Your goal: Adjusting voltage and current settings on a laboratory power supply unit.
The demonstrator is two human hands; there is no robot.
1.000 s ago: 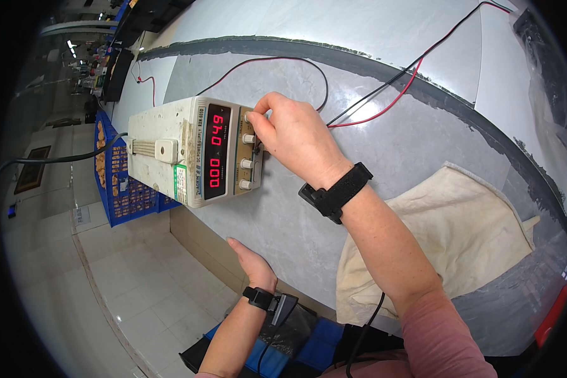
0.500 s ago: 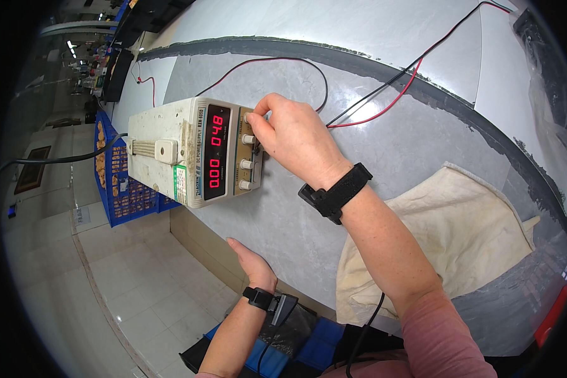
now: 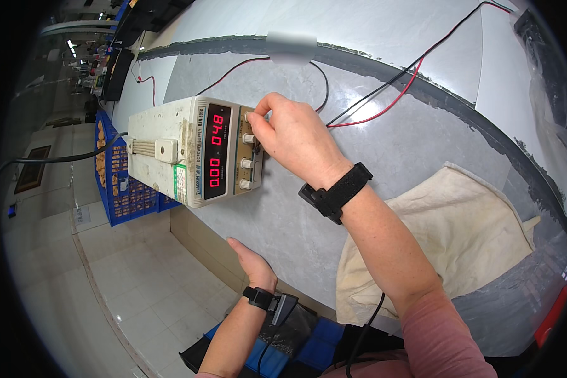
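Observation:
A cream-coloured bench power supply stands on the grey tabletop, its red digital display lit. Several small pale knobs run along its front panel. My right hand pinches the far knob between thumb and forefinger, the other fingers curled in. Red and black leads run out from beneath that hand across the table. Held low at the table's near edge, my left hand touches nothing that I can see. It is seen from the side with the fingers stretched out. Both wrists wear black straps.
A crumpled cream cloth lies under my right forearm. Left of the power supply is a blue plastic basket with brownish pieces in it. A thick black cord leaves the power supply's back. Clear plastic hangs at the far right.
Both hands and the power supply stay where they were. A blurred patch now covers part of the lead at the top.

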